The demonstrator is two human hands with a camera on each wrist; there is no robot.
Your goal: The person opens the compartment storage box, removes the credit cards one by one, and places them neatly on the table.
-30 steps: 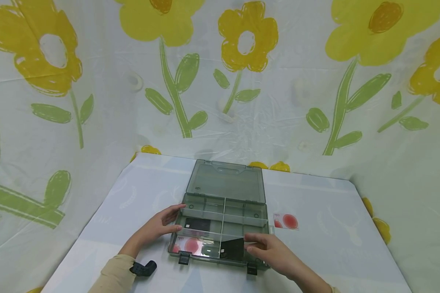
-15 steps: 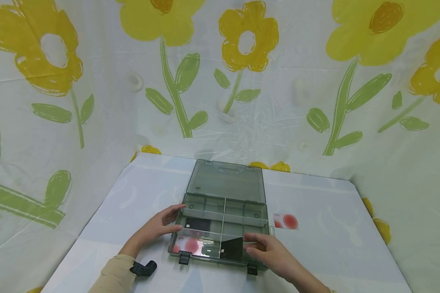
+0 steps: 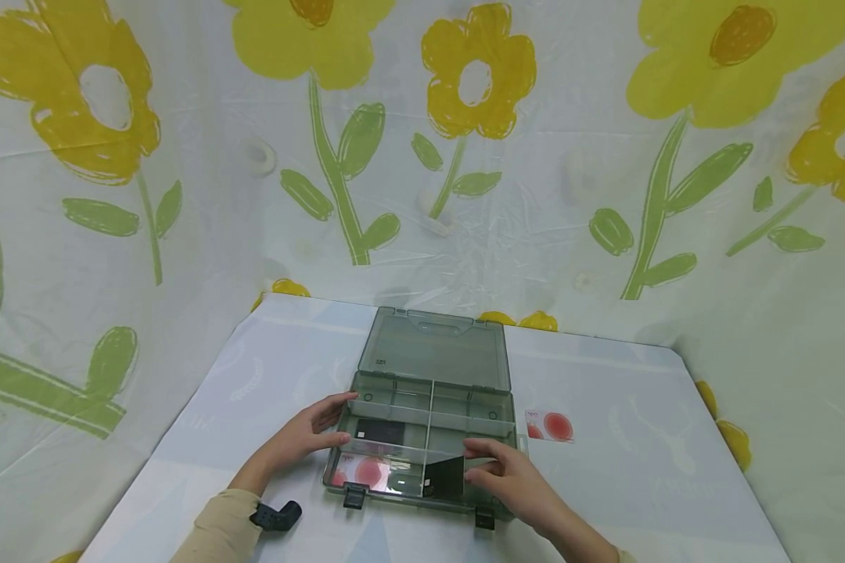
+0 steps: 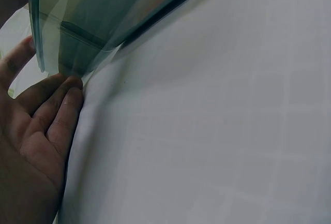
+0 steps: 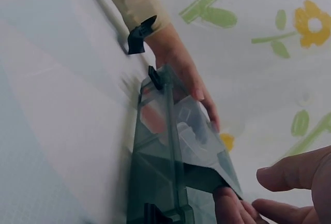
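On the table stands a grey-green see-through divided box [image 3: 422,507] with its lid [image 3: 433,348] folded back. My left hand [image 3: 301,432] touches the box's left side, its fingers reaching along the wall and rim. In the right wrist view, the fingertips of my right hand [image 5: 282,198] hold a black card [image 5: 204,176] at one corner, while another digit stands apart. The card leans in the front right compartment with its right end raised. A second black card [image 3: 380,431] lies in the middle left compartment. The front left one holds a red and white card [image 3: 361,471].
Another red and white card [image 3: 549,425] lies on the table right of the box. Two dark latches [image 3: 354,495] stick out along the box's front. A dark strap [image 3: 276,515] sits on the left sleeve. A flower-print sheet [image 3: 507,195] hangs behind and beside the table.
My right hand has shifted slightly to the left, and the raised end of the black card has moved left with it. The left hand and the box stay still.
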